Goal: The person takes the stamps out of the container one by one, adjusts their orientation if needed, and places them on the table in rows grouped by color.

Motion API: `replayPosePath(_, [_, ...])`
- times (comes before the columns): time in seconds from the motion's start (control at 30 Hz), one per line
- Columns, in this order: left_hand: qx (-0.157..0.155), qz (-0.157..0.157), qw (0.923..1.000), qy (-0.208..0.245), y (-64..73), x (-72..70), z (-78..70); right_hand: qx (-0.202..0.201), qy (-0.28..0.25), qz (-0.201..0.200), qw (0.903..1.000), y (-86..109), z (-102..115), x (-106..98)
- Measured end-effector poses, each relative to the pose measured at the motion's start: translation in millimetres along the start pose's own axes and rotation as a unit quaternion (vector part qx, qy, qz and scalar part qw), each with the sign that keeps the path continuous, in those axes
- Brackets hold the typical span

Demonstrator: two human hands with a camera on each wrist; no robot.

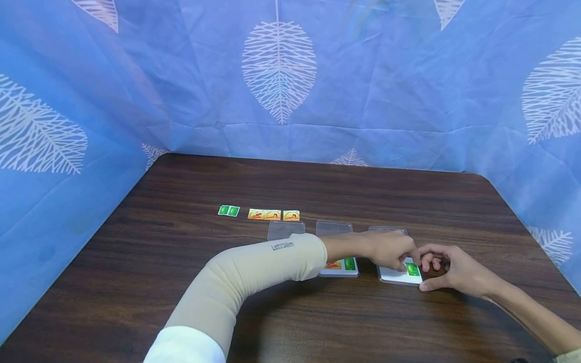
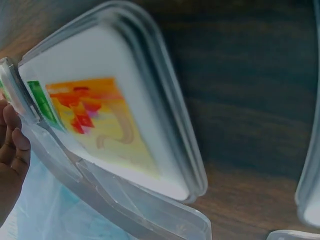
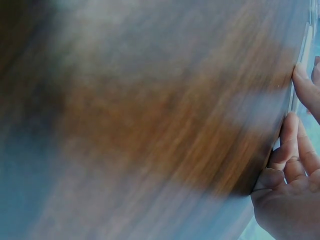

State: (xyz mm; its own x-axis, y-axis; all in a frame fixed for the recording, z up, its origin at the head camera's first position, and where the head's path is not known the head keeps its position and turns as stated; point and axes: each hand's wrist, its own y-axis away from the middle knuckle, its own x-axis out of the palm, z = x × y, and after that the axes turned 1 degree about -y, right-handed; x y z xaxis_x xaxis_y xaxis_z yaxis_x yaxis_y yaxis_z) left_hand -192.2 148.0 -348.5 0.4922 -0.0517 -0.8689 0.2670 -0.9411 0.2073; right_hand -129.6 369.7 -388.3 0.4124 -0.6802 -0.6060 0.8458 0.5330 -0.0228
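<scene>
A clear plastic case with a white card (image 1: 393, 275) lies at the right of the row. Near the card's right edge is a small green stamp (image 1: 412, 269). My left hand (image 1: 394, 252) reaches across from the left, its index fingertip touching the card beside the stamp and the other fingers bent. At the case's right edge, my right hand (image 1: 464, 269) grips with thumb at the near corner and index finger at the far one. The middle case (image 1: 339, 274) holds an orange stamp (image 2: 95, 120) next to a green stamp (image 2: 44, 102).
Two green stamps (image 1: 229, 210) lie farther back at left, beside a joined orange pair (image 1: 264, 214) and a single orange stamp (image 1: 291, 216). Clear lids (image 1: 334, 228) extend behind the cases. My left sleeve (image 1: 268, 264) hides most of the leftmost case. Blue leaf-patterned cloth (image 1: 199, 85) surrounds the table.
</scene>
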Motion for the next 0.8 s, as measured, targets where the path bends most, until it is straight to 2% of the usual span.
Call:
replayPosePath(0.2, [-0.016, 0.004, 0.9992, -0.036, -5.7, 0.8, -1.0, 0.002, -0.006, 0.004, 1.0, 0.3, 1.6, -1.8])
replayPosePath(0.37, [-0.034, 0.027, 0.9963, -0.074, -9.0, 1.0, -2.6, 0.005, -0.008, 0.005, 0.9999, -0.1, 1.6, -1.9])
replayPosePath(0.5, [-0.049, 0.042, 0.9952, -0.074, -8.8, 0.3, -3.3, 0.006, -0.01, 0.005, 0.9999, -0.4, 1.6, -2.4])
replayPosePath(0.8, [-0.032, 0.026, 0.9966, -0.072, -9.0, -1.7, -4.9, 0.003, -0.003, 0.003, 1.0, -0.1, 1.2, -0.7])
